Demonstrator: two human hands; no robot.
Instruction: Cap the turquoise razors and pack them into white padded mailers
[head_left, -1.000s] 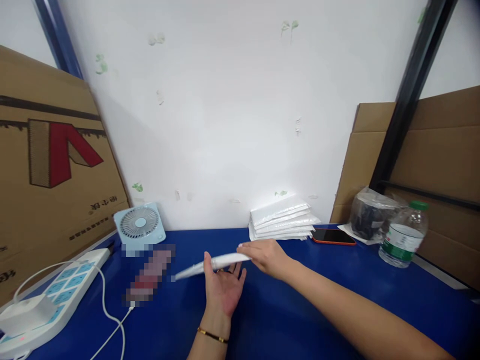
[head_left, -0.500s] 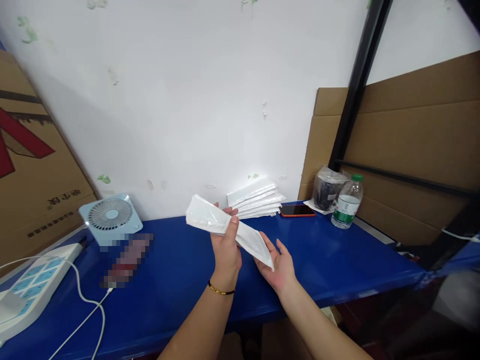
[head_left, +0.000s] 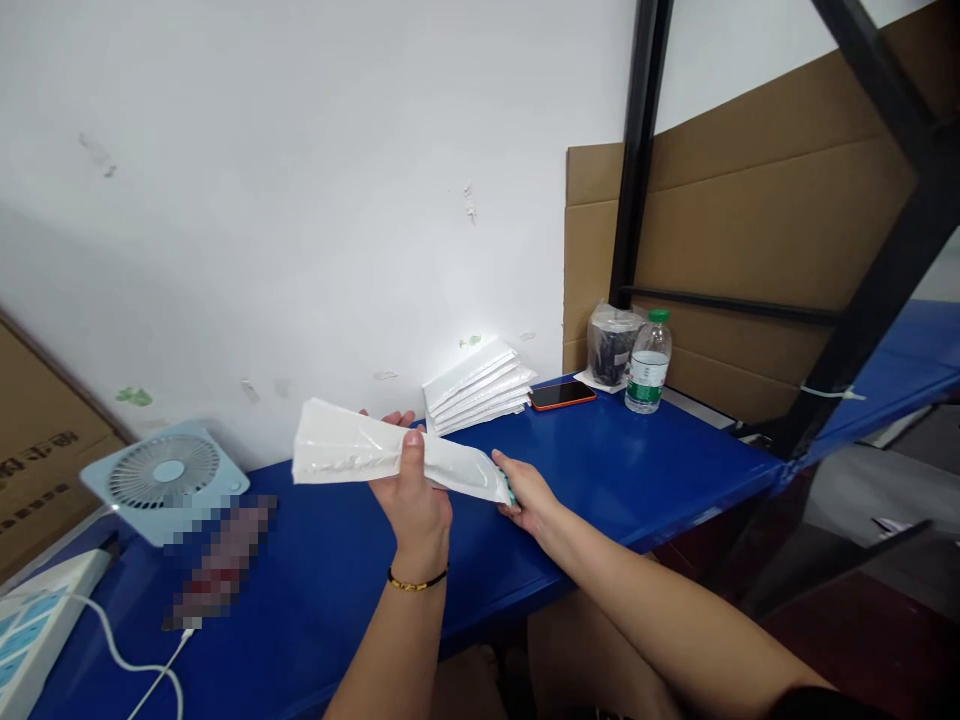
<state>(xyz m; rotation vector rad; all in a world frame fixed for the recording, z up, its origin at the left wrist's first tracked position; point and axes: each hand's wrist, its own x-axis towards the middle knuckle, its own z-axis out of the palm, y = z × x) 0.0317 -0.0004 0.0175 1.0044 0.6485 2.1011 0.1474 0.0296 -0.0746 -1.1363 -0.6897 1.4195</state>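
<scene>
A long white plastic packet (head_left: 341,445) with a glossy, wrinkled surface lies across my left hand (head_left: 414,505), held above the blue table. My left thumb presses on top of its middle, and the fingers are behind and under it. At the packet's narrower right end, my right hand (head_left: 531,497) is closed round a small teal-green item (head_left: 511,488), mostly hidden by the fingers. Whether that item sits inside the packet or just against its end I cannot tell. Behind my hands, a fanned stack of similar white packets (head_left: 480,385) leans by the wall.
The blue table (head_left: 600,460) carries a light-blue fan (head_left: 169,470), a blurred-out item (head_left: 225,565) with a white cable, and a power strip (head_left: 45,625) at left. A phone (head_left: 562,396), a plastic-wrapped dark object (head_left: 611,350) and a water bottle (head_left: 648,365) stand at right.
My right hand has gone from open palm-up under the packet's end to closed on a teal-green item there. The packet is now more level. My view has turned rightward.
</scene>
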